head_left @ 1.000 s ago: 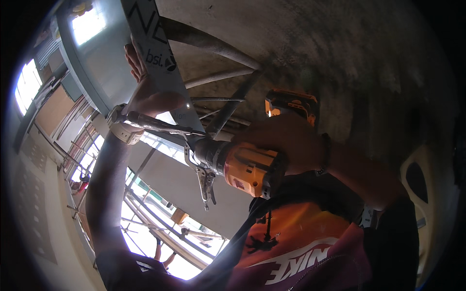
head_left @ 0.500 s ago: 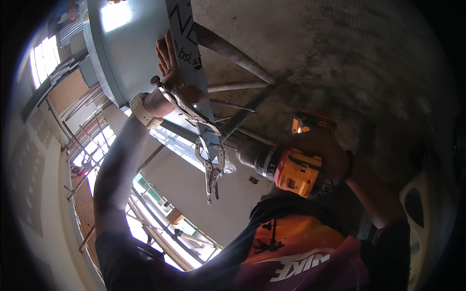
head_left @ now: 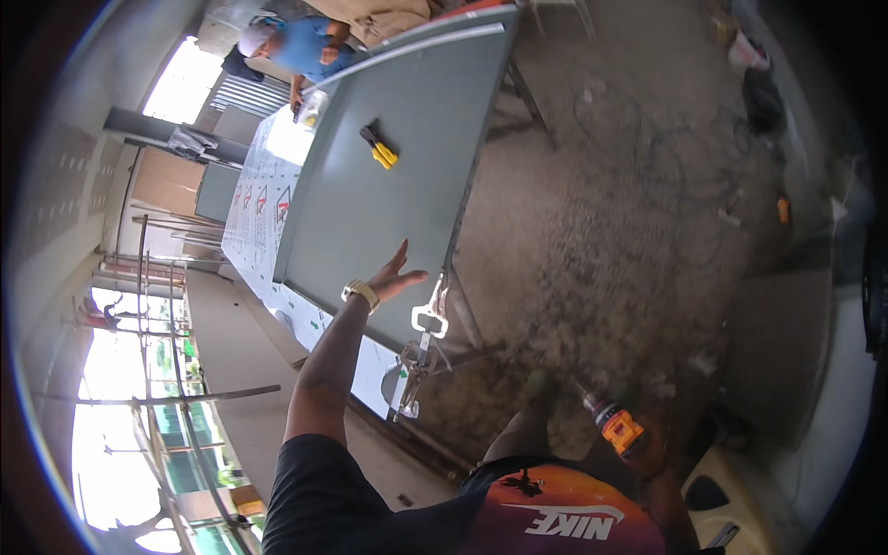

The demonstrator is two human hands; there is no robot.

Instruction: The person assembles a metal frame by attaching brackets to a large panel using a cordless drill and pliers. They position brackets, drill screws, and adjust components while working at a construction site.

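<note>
A grey-green metal panel lies on a work table. My left hand, fingers spread, is over the panel's near right corner; whether it touches the surface I cannot tell. Beside it, one locking C-clamp grips the panel's edge, and a second locking clamp sits closer to me on a narrow metal strip. Low by my legs, my right hand is wrapped round a yellow and black cordless drill, its bit aimed up and left, apart from the panel. Yellow-handled snips or pliers rest on the panel.
Another person in blue is at the table's far end. Printed protective film covers a sheet under the panel. Cables trail over the concrete floor. A cream plastic chair is near my right side. Scaffold poles stand left.
My left hand has come off the strip along the panel's edge, its fingers now spread. My right hand has brought the drill down and away from the clamped edge. The view has shifted, showing more panel.
</note>
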